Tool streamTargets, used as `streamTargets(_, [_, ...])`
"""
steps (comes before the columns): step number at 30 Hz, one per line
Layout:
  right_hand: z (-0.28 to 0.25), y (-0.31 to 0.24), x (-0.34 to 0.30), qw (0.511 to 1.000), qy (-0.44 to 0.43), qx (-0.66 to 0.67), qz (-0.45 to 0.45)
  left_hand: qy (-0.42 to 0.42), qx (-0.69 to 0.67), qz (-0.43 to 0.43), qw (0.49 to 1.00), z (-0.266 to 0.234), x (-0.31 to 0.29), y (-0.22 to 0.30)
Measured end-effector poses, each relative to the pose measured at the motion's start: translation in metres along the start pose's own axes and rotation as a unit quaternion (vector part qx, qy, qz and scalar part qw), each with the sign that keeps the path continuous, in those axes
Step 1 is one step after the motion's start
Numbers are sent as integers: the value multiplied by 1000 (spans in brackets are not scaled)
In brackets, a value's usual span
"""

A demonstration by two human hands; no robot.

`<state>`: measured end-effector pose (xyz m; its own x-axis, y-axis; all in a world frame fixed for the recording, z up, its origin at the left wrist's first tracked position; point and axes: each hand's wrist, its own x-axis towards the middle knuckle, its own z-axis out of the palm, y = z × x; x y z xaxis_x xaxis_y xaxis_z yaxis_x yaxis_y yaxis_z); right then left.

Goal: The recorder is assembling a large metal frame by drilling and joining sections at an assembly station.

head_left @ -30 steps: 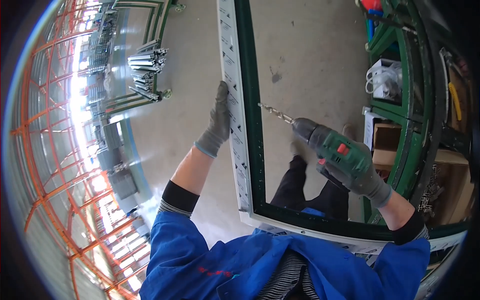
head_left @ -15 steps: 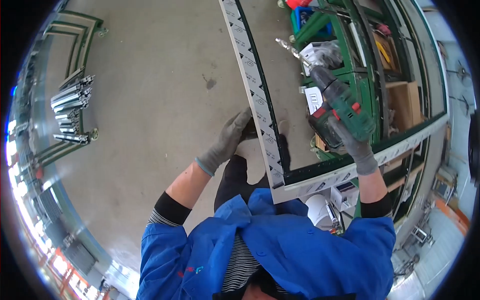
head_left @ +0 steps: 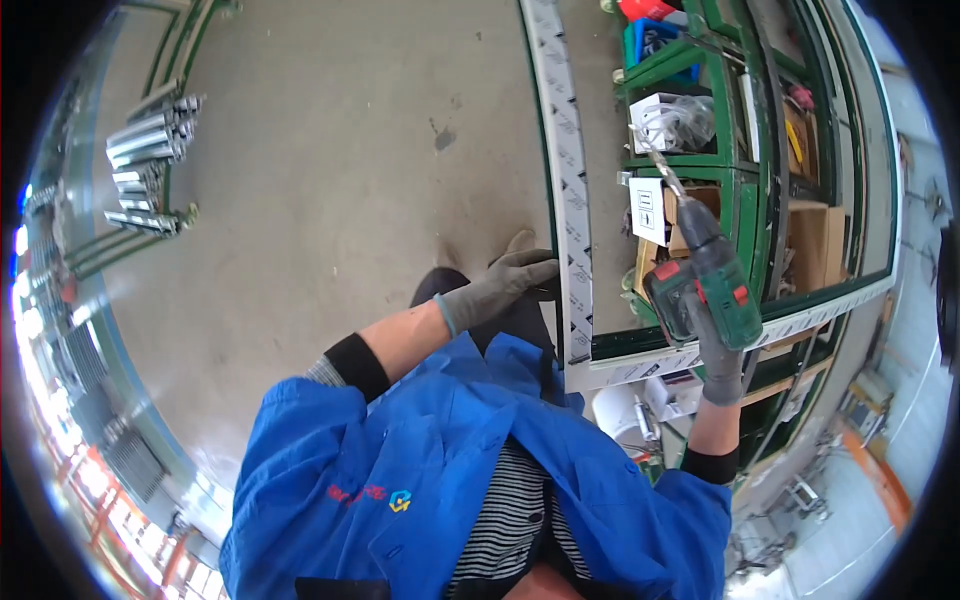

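A large window frame (head_left: 574, 215) with dark green edges and patterned protective film has its near corner just in front of my body. My left hand (head_left: 500, 288), in a grey glove, holds the frame's left bar near that corner, its fingertips partly hidden at the edge. In my right hand (head_left: 718, 360), also gloved in grey, is a green and black cordless drill (head_left: 722, 285). The fingers wrap round its handle above the frame's near bar. A long silver bit (head_left: 668, 172) points away from me and a little left.
Beyond the bars stands a green rack (head_left: 740, 200) with a white box (head_left: 652, 208), a blue bin (head_left: 640, 45) and cardboard boxes (head_left: 815, 240). A white bucket (head_left: 615, 412) sits below the near bar. Metal profiles (head_left: 150, 140) lie on a cart at the far left.
The drill has come lower and closer to me in my right hand. The frame's left bar appears further right and more upright. My left hand has shifted right, staying at that bar.
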<state>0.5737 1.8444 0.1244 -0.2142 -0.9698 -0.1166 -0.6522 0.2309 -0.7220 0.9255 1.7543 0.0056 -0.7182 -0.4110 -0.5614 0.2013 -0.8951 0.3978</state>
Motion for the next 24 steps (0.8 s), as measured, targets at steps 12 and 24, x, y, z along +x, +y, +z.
streamTargets(12, [9,-158,31,997,34,67,31,-103,262,47,959,-72,-1,-18])
streamTargets(24, [35,-196,121,989,23,45,142,18,127,77,989,-189,-38,33])
